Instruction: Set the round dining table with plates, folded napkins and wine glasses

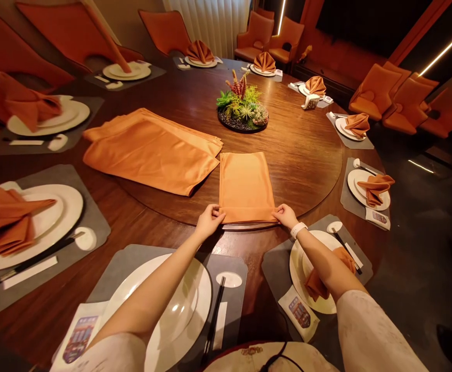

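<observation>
An orange cloth napkin [246,181], folded into a rectangle, lies on the turntable near its front edge. Its near edge is turned up in a narrow band. My left hand [210,221] pinches the near left corner, thumb and fingers closed on the cloth. At the near right corner, my right hand [285,215] grips the same band; a white watch band is on that wrist. Left of this napkin lies a stack of larger orange napkins [152,150], spread out in overlapping layers.
Below my arms are a white plate [198,289], black chopsticks [215,315] and a spoon rest [229,279] on a grey placemat. More place settings with folded napkins [314,86] ring the round table. A plant arrangement [243,106] stands at the turntable's middle. Orange chairs [254,33] surround it.
</observation>
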The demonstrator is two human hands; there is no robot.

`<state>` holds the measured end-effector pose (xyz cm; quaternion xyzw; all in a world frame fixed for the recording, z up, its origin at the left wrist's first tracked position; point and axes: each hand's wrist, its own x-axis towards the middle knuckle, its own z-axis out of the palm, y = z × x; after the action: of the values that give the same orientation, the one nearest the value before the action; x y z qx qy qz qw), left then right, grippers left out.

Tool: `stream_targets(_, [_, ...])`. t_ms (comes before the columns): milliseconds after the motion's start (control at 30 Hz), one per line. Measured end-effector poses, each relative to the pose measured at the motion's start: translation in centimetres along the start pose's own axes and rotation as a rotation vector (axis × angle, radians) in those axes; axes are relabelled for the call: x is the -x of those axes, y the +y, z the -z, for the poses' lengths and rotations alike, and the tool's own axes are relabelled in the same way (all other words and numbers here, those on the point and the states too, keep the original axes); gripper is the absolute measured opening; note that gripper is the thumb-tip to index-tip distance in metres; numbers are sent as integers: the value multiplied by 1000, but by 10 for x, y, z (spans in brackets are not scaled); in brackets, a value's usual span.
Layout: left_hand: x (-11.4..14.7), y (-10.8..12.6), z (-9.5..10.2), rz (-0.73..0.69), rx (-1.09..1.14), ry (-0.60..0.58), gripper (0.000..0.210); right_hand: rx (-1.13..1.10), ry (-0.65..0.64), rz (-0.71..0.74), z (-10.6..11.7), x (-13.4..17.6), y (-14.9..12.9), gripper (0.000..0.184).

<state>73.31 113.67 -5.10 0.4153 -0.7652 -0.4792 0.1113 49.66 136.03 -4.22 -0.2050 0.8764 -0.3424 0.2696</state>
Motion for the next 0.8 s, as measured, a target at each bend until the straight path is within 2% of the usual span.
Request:
stream_targets(133, [-20, 10, 5, 249, 109, -77, 73, 45, -25, -36, -3, -23, -9, 33])
stream_targets(233, [-22, 12, 11, 298, 241, -229, 90, 77, -43, 24, 0, -29, -14, 33])
stream_targets(300, [-20, 10, 14, 228, 273, -285, 93, 72, -41, 71, 1, -28, -18, 31])
stream_targets(333, [-19, 9, 14, 153, 257, -275, 93, 58, -35, 108, 1, -26, -20, 33])
stream_targets(400, [-16, 7, 15, -67, 146, -183, 87, 30, -18, 237, 1, -20, -22, 44])
stream_targets(500, [-13, 8, 18, -354, -126, 1, 67, 72, 55, 517, -2, -12, -23, 54])
stream_targets(567, [-12, 10, 19, -394, -293, 83, 60, 189, 112, 618, -6, -7, -22, 43])
stream_targets(667, [-10, 13, 20, -371, -479, 116, 49, 447, 143, 646, -13, 1, -17, 18])
stream_targets(733, [-5, 10, 21, -420, -575, 120, 38, 604, 146, 670, -16, 7, -10, 19])
stream_targets(800, [2, 3, 22, -530, -634, 104, 27, 680, 120, 747, -15, 15, 1, 21])
